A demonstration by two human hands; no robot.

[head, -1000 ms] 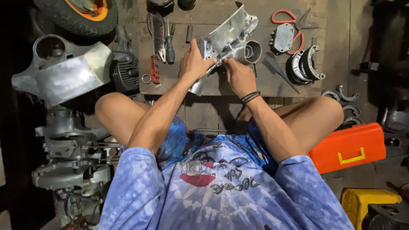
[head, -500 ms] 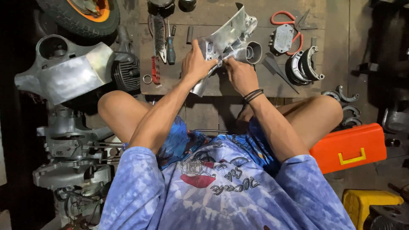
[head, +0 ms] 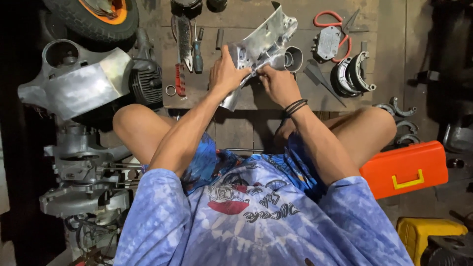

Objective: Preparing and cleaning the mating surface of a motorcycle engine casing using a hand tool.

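The left hand has its fingers clenched around the lower half of a silver metal cover, thumb on top and the rest wrapped under it, so the part is held tilted above the wooden board in front of the crossed legs. The right hand pinches at the cover's lower edge with fingertips drawn together; whether they grip a small fastener or only the rim I cannot tell. To do this well, the left hand should probably keep the cover steady and braced while the right works with the fingertips alone, since a slip could drop the piece onto the parts below. Just beside the cover lies one short metal tube. To the left on the board I count one wire brush, one screwdriver with a blue grip, one red-handled tool and one small ring. To the right are one small grey box with a red cable and a pair of curved brake shoes. Farther out sit one orange toolbox, one yellow box, one tyre and one large grey body panel.
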